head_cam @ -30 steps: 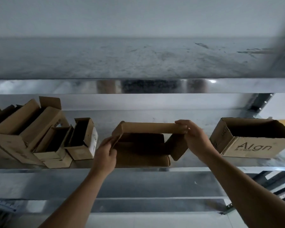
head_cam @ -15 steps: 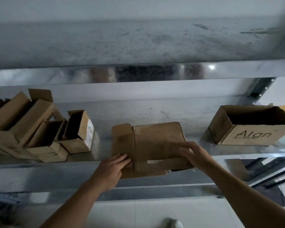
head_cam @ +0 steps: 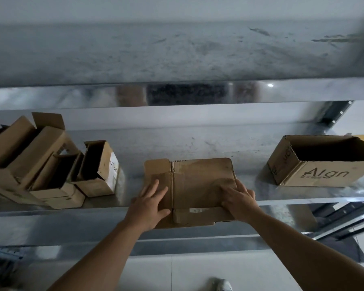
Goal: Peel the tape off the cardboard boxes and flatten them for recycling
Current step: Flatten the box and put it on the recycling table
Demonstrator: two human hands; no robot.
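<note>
- Head view: flattened cardboard box (head_cam: pixel 198 181) lies on the metal shelf (head_cam: pixel 219 148), near edge overhanging, brown, creased, a small pale label by its front flap.
- Left hand (head_cam: pixel 149 204) and right hand (head_cam: pixel 240 200) press it flat, fingers straight, well apart.

So the box (head_cam: pixel 198 181) that was held up open a second ago is squashed flat on the shelf (head_cam: pixel 198 148) now, with left hand (head_cam: pixel 149 204) and right hand (head_cam: pixel 240 200) pressing down on top of it.
</note>
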